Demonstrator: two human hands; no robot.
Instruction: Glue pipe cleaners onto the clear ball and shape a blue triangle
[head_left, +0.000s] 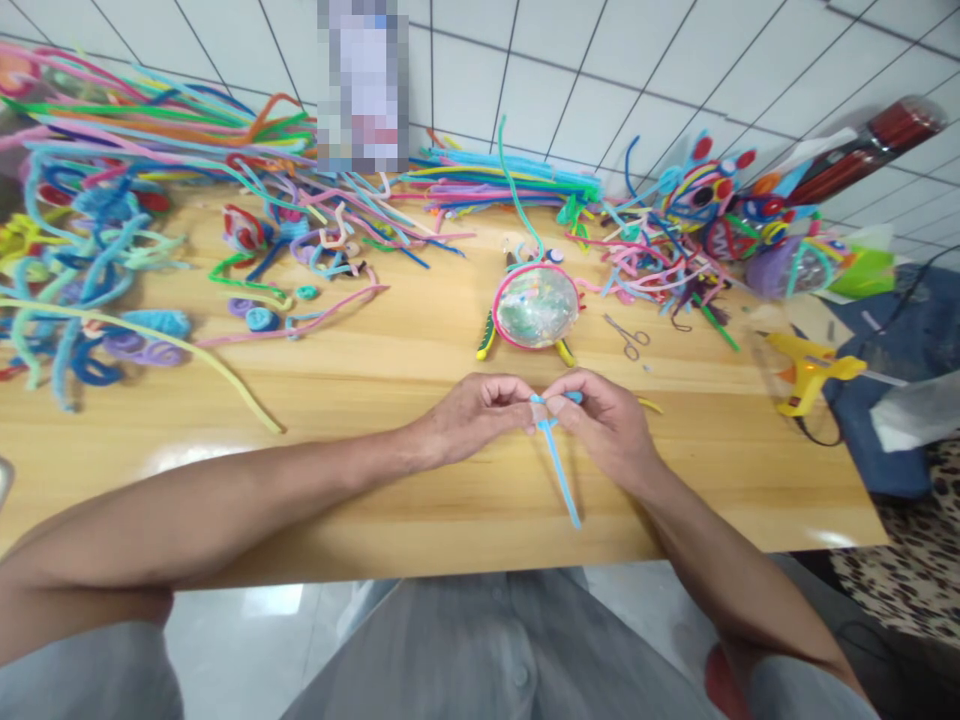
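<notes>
A light blue pipe cleaner is pinched between my two hands above the near part of the wooden table. My left hand grips it with thumb and forefinger. My right hand pinches it close beside, fingertips almost touching the left ones. One straight length hangs down toward me, and a short end sticks out at the right fingers. The exact bend between the fingertips is hidden. Just beyond my hands lies a clear rounded plastic piece rimmed in pink pipe cleaner, resting over green-and-yellow handled pliers.
Small scissors lie right of the clear piece. A yellow glue gun sits at the right edge. Loose pipe cleaners crowd the left, with more bundles along the tiled wall. Finished colourful figures stand at the back right.
</notes>
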